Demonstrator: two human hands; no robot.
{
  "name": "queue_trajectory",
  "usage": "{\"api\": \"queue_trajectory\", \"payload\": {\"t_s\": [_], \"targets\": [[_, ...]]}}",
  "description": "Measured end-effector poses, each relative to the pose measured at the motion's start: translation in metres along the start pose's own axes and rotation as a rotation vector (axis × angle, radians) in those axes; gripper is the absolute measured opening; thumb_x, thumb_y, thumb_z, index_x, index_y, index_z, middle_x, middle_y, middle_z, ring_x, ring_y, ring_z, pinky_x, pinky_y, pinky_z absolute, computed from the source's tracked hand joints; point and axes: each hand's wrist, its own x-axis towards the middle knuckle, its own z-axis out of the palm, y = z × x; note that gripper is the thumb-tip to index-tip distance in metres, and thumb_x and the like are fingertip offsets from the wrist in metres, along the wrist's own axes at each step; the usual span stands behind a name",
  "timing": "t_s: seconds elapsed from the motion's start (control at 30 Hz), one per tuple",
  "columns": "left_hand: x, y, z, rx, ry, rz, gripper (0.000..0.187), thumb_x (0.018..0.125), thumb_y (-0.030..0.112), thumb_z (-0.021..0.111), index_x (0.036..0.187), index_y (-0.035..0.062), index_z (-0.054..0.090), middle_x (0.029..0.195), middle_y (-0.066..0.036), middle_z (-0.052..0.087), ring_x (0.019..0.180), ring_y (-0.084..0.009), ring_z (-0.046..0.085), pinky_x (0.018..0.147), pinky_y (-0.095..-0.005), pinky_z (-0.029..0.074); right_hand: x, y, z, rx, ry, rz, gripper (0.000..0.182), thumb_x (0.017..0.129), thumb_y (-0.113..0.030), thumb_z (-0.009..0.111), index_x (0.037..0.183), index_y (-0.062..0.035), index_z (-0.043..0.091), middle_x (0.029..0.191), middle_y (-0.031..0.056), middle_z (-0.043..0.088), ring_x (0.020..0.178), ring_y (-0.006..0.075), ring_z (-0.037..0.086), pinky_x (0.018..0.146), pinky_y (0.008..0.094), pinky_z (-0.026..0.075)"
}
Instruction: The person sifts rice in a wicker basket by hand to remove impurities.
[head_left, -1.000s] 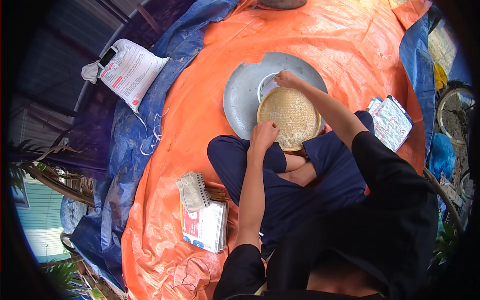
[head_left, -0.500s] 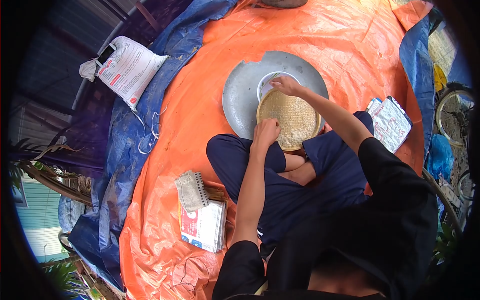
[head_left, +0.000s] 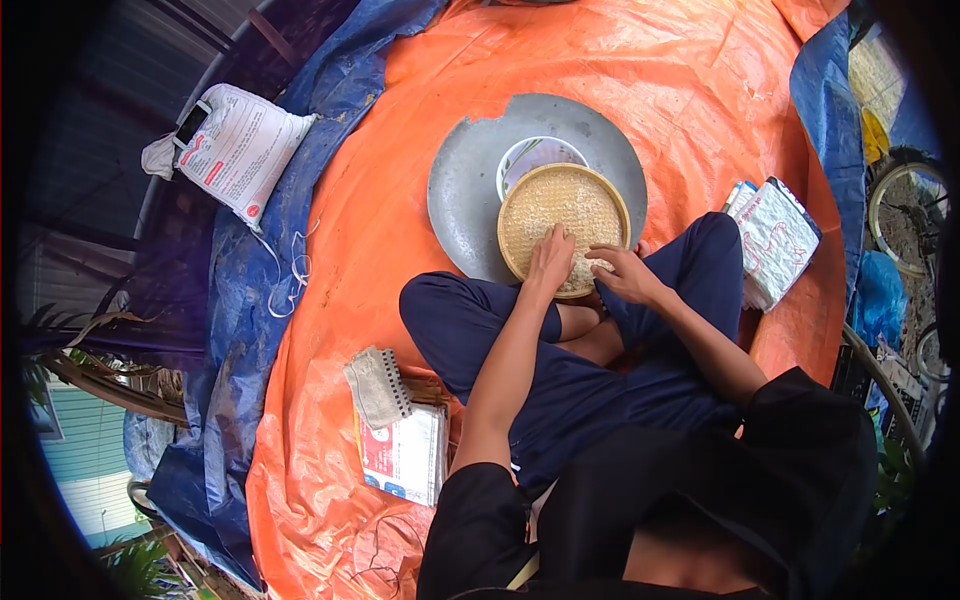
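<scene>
A round woven bamboo tray (head_left: pixel 555 205) rests over my crossed legs and partly over a white bowl (head_left: pixel 540 151) with a coloured pattern. Pale small grains (head_left: pixel 590 225) that look like rice are spread on the tray. My left hand (head_left: pixel 551 260) reaches into the tray's near side, its fingers bunched together against the grains; whatever they pinch is too small to see. At the tray's near right rim, my right hand (head_left: pixel 628 273) has its fingers apart, the tips over the grains. Beneath bowl and tray lies a wide grey metal pan (head_left: pixel 465 200) with a broken far rim.
An orange tarp (head_left: pixel 330 330) covers the ground, with a blue tarp (head_left: pixel 240 330) along the left. A white sack (head_left: pixel 240 155) with a phone on it stands at upper left. Papers and a notebook (head_left: pixel 378 388) lie left of me; a silver packet (head_left: pixel 778 240) lies right.
My right hand has come back from above the bowl to the tray's near right rim. My left hand has moved from the left rim in over the grains.
</scene>
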Motion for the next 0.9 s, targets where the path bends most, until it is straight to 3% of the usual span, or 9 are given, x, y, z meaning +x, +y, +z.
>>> {"api": "queue_trajectory", "payload": {"t_s": [0.23, 0.4, 0.9], "targets": [[0.003, -0.007, 0.01, -0.059, -0.018, 0.009, 0.029, 0.072, 0.008, 0.074, 0.098, 0.0025, 0.062, 0.102, -0.015, 0.054, 0.099, -0.0334, 0.057, 0.084, -0.0432, 0.05, -0.001, 0.016, 0.004, 0.062, 0.116, 0.051, 0.026, 0.09, -0.015, 0.054, 0.104, 0.0038, 0.065, 0.097, 0.0227, 0.066, 0.092, 0.0372, 0.064, 0.083, 0.0402, 0.048], [0.005, -0.001, -0.003, -0.024, 0.138, 0.014, 0.028, 0.074, 0.011, 0.072, 0.099, 0.0034, 0.062, 0.104, -0.014, 0.054, 0.102, -0.0315, 0.055, 0.085, -0.0413, 0.048, 0.014, 0.038, 0.019, 0.06, 0.165, 0.069, 0.022, 0.089, -0.013, 0.053, 0.099, 0.002, 0.066, 0.088, 0.0222, 0.066, 0.081, 0.0369, 0.065, 0.074, 0.0418, 0.049], [0.006, -0.001, -0.005, -0.024, 0.134, 0.013, 0.027, 0.074, 0.013, 0.071, 0.098, 0.0032, 0.062, 0.105, -0.015, 0.053, 0.104, -0.0316, 0.054, 0.086, -0.0417, 0.047, 0.012, 0.034, 0.023, 0.052, 0.076, 0.106, 0.025, 0.087, -0.016, 0.054, 0.097, 0.0033, 0.066, 0.086, 0.0245, 0.066, 0.08, 0.0395, 0.064, 0.075, 0.0433, 0.049]]}}
